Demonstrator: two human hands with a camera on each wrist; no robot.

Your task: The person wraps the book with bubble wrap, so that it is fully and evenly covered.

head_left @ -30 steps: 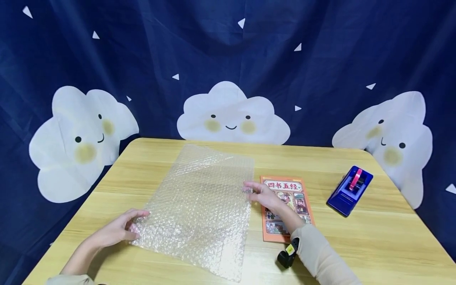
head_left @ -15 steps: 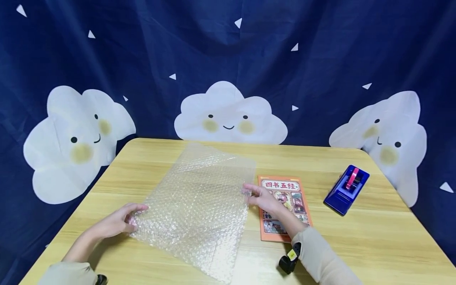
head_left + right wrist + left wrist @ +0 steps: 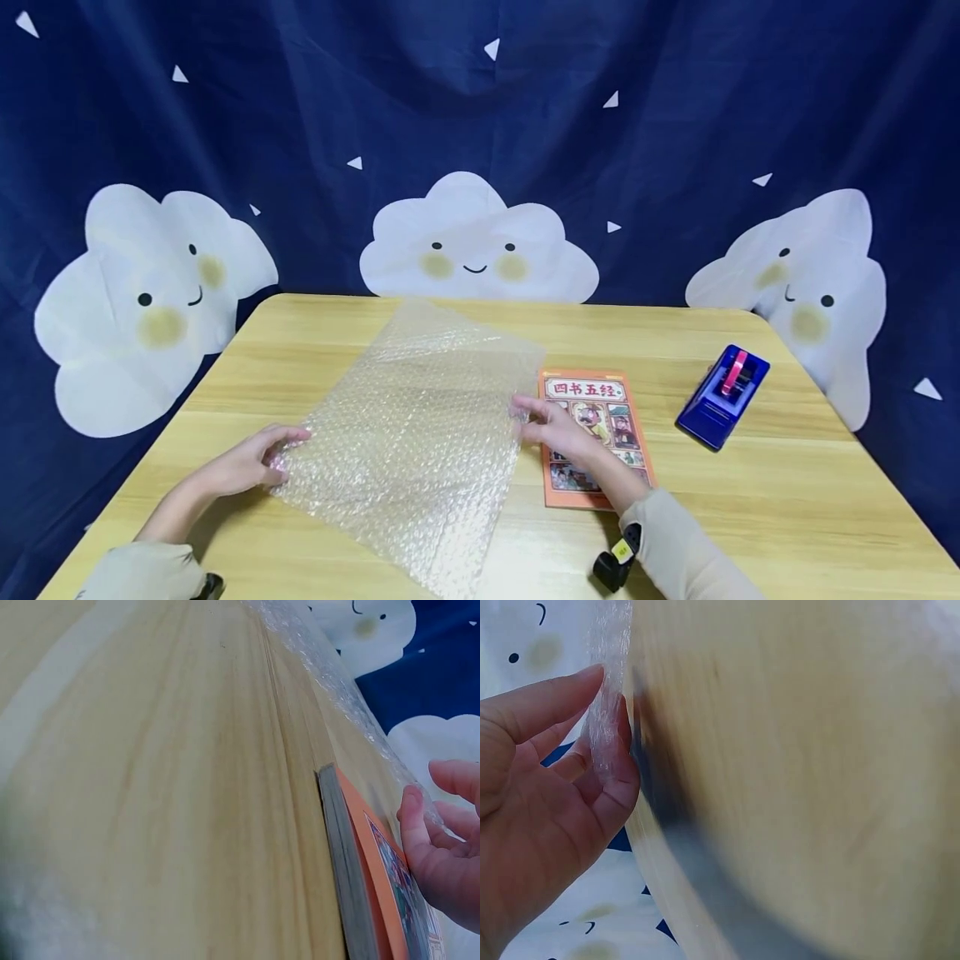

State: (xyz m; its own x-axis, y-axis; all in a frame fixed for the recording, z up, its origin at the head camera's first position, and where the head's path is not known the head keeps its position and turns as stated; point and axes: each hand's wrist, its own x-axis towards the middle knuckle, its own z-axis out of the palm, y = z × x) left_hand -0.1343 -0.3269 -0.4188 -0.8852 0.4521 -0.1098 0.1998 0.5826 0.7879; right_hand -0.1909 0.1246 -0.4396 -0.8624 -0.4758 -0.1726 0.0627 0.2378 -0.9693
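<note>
A clear sheet of bubble wrap (image 3: 405,417) lies over the middle left of the table in the head view, turned at a slant. My left hand (image 3: 243,461) grips its left edge near the front left corner, and in the left wrist view the bubble wrap (image 3: 609,697) runs between thumb and fingers. On the opposite edge, my right hand (image 3: 561,432) holds the sheet between thumb and fingers. Beneath that hand and forearm lies an orange comic-style book (image 3: 592,415), partly covered. The right wrist view shows the book (image 3: 382,862) flat beside the right hand (image 3: 450,847).
A blue tape dispenser (image 3: 716,404) with a pink-red roll stands at the right of the wooden table (image 3: 787,500). Dark blue cloth (image 3: 315,100) with smiling clouds hangs behind the far edge. Both sleeves carry black wrist devices.
The bubble wrap has turned slightly clockwise, its front corner swinging left and its far corner right. Both hands have kept their hold. The whole view has shifted a little.
</note>
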